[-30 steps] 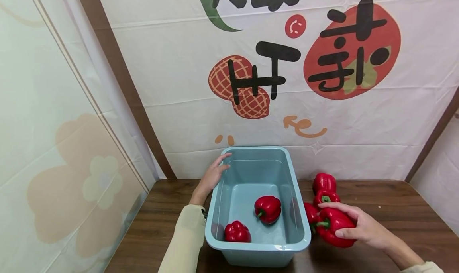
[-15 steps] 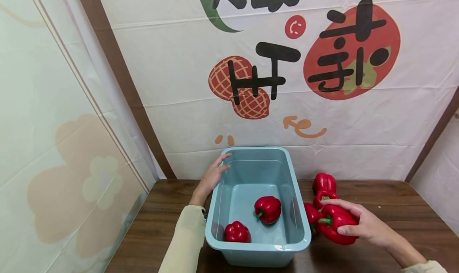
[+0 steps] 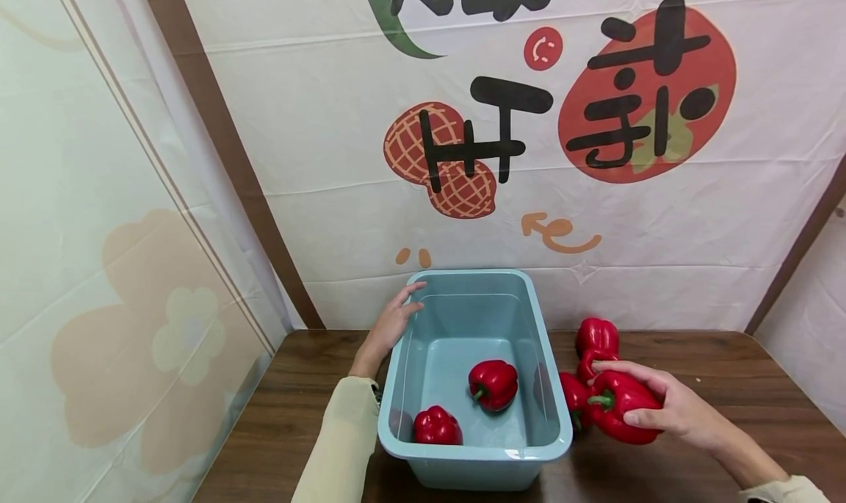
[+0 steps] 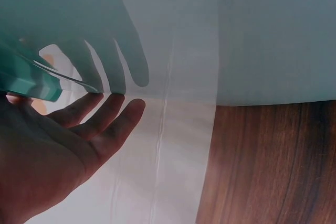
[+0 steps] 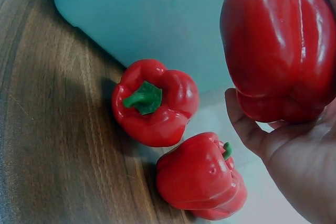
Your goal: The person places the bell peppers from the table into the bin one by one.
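My right hand (image 3: pixel 684 413) holds a red bell pepper (image 3: pixel 621 409) with a green stem, thumb on the near side and fingers over the top. In the right wrist view the bell pepper (image 5: pixel 278 45) is raised beside the bin's outer wall. My left hand (image 3: pixel 390 327) rests at the left rim of the light blue plastic bin (image 3: pixel 558 444). Its straight fingers (image 4: pixel 118 124) lie along the outer wall in the left wrist view, while others reach over the rim. Inside the bin lie two red bell peppers, one mid-floor (image 3: pixel 493 385) and one in the near left corner (image 3: pixel 438 427).
On the wooden table (image 3: pixel 720 385), right of the bin, stand more bell peppers: one at the back (image 3: pixel 598 335), one before it (image 3: pixel 590 363) partly behind my right hand, and one by the bin wall (image 3: pixel 573 398). A printed white cloth (image 3: pixel 661 290) hangs behind the table.
My right hand has lifted the bell pepper slightly and shifted a little away to the right. My left hand and the bin have stayed put.
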Action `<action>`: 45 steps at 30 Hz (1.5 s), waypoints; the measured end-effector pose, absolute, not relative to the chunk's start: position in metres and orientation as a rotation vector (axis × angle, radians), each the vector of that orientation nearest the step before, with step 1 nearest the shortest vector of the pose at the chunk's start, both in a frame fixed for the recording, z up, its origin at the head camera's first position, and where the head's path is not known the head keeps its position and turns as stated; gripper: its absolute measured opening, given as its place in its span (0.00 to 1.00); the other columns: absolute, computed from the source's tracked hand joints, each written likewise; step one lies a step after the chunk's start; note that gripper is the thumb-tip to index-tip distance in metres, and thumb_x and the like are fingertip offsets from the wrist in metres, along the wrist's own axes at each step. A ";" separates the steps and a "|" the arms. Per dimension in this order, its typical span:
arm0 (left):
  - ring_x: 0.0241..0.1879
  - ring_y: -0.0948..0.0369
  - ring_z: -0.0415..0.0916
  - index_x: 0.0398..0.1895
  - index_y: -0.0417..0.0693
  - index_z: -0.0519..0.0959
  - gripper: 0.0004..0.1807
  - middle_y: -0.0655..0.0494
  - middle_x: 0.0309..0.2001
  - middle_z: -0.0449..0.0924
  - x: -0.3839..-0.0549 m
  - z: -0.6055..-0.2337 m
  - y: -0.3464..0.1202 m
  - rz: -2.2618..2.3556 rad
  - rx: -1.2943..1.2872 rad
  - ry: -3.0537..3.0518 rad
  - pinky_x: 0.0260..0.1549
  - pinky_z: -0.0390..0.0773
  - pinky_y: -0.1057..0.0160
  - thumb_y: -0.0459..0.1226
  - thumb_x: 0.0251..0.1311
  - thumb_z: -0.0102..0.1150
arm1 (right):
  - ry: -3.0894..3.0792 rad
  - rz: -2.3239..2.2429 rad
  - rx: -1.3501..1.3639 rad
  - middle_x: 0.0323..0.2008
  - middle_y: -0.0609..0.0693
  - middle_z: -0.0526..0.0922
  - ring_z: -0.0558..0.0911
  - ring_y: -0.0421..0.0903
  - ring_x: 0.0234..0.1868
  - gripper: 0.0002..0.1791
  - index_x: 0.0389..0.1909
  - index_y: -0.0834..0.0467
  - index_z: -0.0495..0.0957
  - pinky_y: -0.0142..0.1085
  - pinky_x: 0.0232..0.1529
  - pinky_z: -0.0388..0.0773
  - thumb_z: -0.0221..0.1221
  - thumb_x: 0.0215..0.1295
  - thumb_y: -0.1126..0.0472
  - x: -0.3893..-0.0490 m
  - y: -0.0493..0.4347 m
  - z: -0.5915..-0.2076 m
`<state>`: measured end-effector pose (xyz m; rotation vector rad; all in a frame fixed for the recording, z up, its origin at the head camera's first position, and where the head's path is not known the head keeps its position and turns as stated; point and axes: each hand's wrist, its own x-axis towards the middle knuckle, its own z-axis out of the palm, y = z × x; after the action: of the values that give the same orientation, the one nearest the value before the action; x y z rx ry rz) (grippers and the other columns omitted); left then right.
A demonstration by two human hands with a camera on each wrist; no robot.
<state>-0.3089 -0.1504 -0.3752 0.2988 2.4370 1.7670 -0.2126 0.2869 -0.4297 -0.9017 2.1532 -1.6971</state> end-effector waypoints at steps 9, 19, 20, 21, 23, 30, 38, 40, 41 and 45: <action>0.69 0.43 0.57 0.74 0.44 0.62 0.28 0.45 0.77 0.51 -0.309 -0.375 -0.151 1.764 0.294 2.439 0.64 0.62 0.39 0.38 0.72 0.43 | 2.173 -1.698 -0.892 0.57 0.38 0.75 0.76 0.42 0.55 0.34 0.71 0.56 0.62 0.47 0.39 0.84 0.57 0.63 0.66 -0.213 0.287 -0.426; 0.68 0.43 0.59 0.74 0.45 0.62 0.27 0.44 0.77 0.52 -0.309 -0.375 -0.152 1.759 0.287 2.433 0.63 0.63 0.39 0.38 0.73 0.43 | 2.182 -1.711 -0.878 0.57 0.39 0.75 0.76 0.41 0.55 0.34 0.70 0.58 0.63 0.48 0.39 0.84 0.58 0.62 0.67 -0.214 0.288 -0.417; 0.68 0.43 0.59 0.74 0.45 0.62 0.27 0.45 0.77 0.52 -0.309 -0.374 -0.152 1.758 0.285 2.432 0.63 0.63 0.40 0.38 0.73 0.43 | 2.188 -1.709 -0.879 0.57 0.39 0.75 0.76 0.42 0.55 0.34 0.70 0.58 0.63 0.48 0.39 0.84 0.58 0.62 0.67 -0.214 0.288 -0.416; 0.68 0.43 0.59 0.74 0.45 0.61 0.27 0.45 0.77 0.52 -0.308 -0.375 -0.152 1.759 0.286 2.432 0.63 0.63 0.40 0.38 0.73 0.43 | 2.194 -1.708 -0.880 0.57 0.39 0.75 0.76 0.42 0.55 0.34 0.70 0.58 0.63 0.48 0.39 0.84 0.58 0.62 0.67 -0.214 0.288 -0.415; 0.68 0.43 0.59 0.74 0.44 0.62 0.27 0.44 0.77 0.52 -0.308 -0.375 -0.151 1.760 0.287 2.434 0.63 0.63 0.40 0.38 0.73 0.43 | 2.208 -1.705 -0.879 0.57 0.39 0.75 0.76 0.42 0.55 0.34 0.70 0.58 0.63 0.48 0.39 0.84 0.58 0.62 0.67 -0.214 0.288 -0.413; 0.69 0.43 0.58 0.74 0.44 0.61 0.27 0.44 0.77 0.52 -0.308 -0.375 -0.151 1.760 0.296 2.438 0.63 0.63 0.39 0.38 0.73 0.42 | 2.267 -1.696 -0.903 0.57 0.39 0.75 0.76 0.41 0.55 0.34 0.70 0.58 0.63 0.47 0.38 0.84 0.58 0.61 0.68 -0.217 0.290 -0.405; 0.70 0.43 0.57 0.74 0.44 0.61 0.27 0.45 0.77 0.51 -0.307 -0.374 -0.151 1.760 0.297 2.444 0.64 0.62 0.39 0.38 0.72 0.42 | 2.277 -1.695 -0.941 0.58 0.38 0.74 0.76 0.40 0.55 0.35 0.71 0.58 0.62 0.47 0.38 0.84 0.57 0.62 0.69 -0.222 0.291 -0.399; 0.70 0.43 0.57 0.74 0.44 0.62 0.27 0.45 0.77 0.51 -0.307 -0.374 -0.151 1.757 0.294 2.450 0.64 0.62 0.39 0.38 0.72 0.43 | 2.271 -1.699 -0.949 0.58 0.39 0.74 0.76 0.41 0.55 0.35 0.71 0.59 0.62 0.47 0.38 0.84 0.57 0.62 0.70 -0.223 0.291 -0.397; 0.70 0.43 0.57 0.74 0.44 0.61 0.27 0.45 0.77 0.51 -0.306 -0.375 -0.151 1.753 0.293 2.455 0.64 0.61 0.39 0.38 0.72 0.42 | 2.269 -1.700 -0.947 0.58 0.39 0.74 0.76 0.41 0.55 0.34 0.71 0.59 0.62 0.47 0.38 0.84 0.57 0.62 0.70 -0.223 0.290 -0.396; 0.70 0.43 0.57 0.74 0.44 0.61 0.27 0.44 0.77 0.52 -0.306 -0.374 -0.150 1.749 0.289 2.459 0.64 0.62 0.38 0.37 0.73 0.42 | 2.275 -1.699 -0.942 0.58 0.39 0.74 0.76 0.41 0.55 0.34 0.71 0.60 0.62 0.47 0.38 0.84 0.57 0.62 0.70 -0.224 0.290 -0.392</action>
<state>-0.3055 -0.1502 -0.3740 0.2892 2.4594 1.7487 -0.2240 0.2895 -0.3920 -0.9424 2.2750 -1.6986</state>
